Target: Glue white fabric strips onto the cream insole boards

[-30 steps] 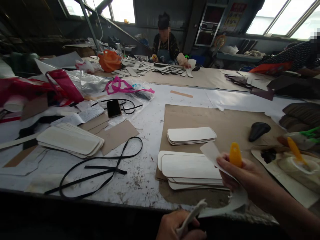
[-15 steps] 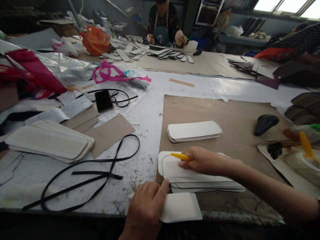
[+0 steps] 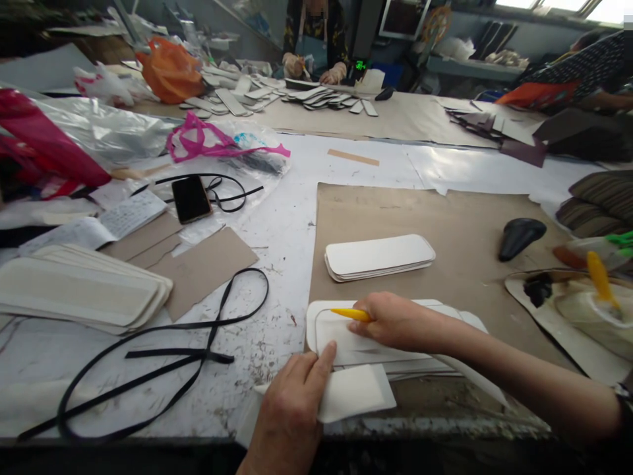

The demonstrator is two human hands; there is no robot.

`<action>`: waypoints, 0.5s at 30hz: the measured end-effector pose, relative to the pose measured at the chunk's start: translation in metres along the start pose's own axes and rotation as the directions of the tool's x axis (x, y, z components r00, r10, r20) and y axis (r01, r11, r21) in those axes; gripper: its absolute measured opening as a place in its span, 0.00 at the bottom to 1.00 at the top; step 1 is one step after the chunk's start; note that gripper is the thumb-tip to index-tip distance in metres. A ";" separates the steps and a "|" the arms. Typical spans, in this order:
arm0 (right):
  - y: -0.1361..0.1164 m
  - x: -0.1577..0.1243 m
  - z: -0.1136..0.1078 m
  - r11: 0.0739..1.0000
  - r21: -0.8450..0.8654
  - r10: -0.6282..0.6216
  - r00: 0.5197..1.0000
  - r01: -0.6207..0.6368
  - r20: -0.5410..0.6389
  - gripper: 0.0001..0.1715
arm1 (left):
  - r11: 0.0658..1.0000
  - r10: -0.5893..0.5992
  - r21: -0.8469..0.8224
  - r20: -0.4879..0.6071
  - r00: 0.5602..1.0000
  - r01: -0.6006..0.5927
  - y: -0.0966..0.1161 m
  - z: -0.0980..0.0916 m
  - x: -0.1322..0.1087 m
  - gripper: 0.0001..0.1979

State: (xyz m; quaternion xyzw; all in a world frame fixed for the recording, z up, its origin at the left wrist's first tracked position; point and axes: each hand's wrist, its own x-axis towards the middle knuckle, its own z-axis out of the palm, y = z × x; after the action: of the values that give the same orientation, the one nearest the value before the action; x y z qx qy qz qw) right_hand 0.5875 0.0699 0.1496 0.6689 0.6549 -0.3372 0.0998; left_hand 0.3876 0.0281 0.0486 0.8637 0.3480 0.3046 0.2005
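My right hand [image 3: 380,318] is closed round a yellow-handled tool [image 3: 350,315]; its tapered end points left and its other end is hidden in my fist. Beneath it lie several white rounded panels [image 3: 321,336], overlapping near the table's front edge. A thin pale strip [image 3: 477,379] slants down under my right forearm. My left hand [image 3: 297,396] grips a cream fabric-like piece [image 3: 359,392], which sticks out to the right of the palm. One finger of that hand rests on the panels' lower left edge.
Behind is a neat stack of white panels [image 3: 380,256] on brown paper [image 3: 356,211]. At right lie a black saddle-shaped object [image 3: 520,237] and a bowl [image 3: 588,310] with a yellow handle. Black strap [image 3: 212,330], phone [image 3: 191,199] and cream panels [image 3: 79,290] occupy the left. A co-worker [image 3: 314,46] sits opposite.
The view has shifted slightly. A pale strip now shows below my right forearm. Both hands keep nearly the same place on the panels. The co-worker's hands have come closer together.
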 end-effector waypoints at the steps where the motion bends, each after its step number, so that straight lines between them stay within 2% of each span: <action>1: -0.001 0.000 0.000 1.000 -0.008 0.003 1.000 -0.003 -0.003 0.15 | 1.000 0.004 -0.003 0.003 1.000 -0.004 -0.001 0.000 0.001 0.36; 4: -0.003 -0.004 -0.002 1.000 -0.020 -0.011 1.000 0.010 -0.006 0.15 | 0.999 0.040 0.004 0.035 0.999 -0.040 -0.003 -0.001 0.001 0.34; 7: 0.011 -0.022 -0.011 1.000 -0.021 -0.004 1.000 0.005 0.011 0.13 | 0.996 0.084 0.007 0.043 0.996 -0.084 -0.006 0.000 0.001 0.32; 11: 0.061 -0.066 -0.019 0.987 0.048 0.157 0.986 -0.155 -0.047 0.13 | 0.995 0.099 -0.019 0.019 0.995 -0.099 -0.010 0.001 -0.001 0.26; 15: 0.106 -0.096 -0.007 0.957 0.131 0.279 0.943 -0.258 -0.180 0.15 | 0.991 0.135 -0.003 0.057 0.989 -0.135 -0.016 0.001 -0.004 0.27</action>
State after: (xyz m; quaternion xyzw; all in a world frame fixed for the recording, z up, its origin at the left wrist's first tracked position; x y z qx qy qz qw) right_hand 0.6977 -0.0164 0.1785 0.7862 0.5455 -0.2871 0.0443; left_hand 0.3785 0.0360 0.0375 0.8938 0.2828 0.2925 0.1889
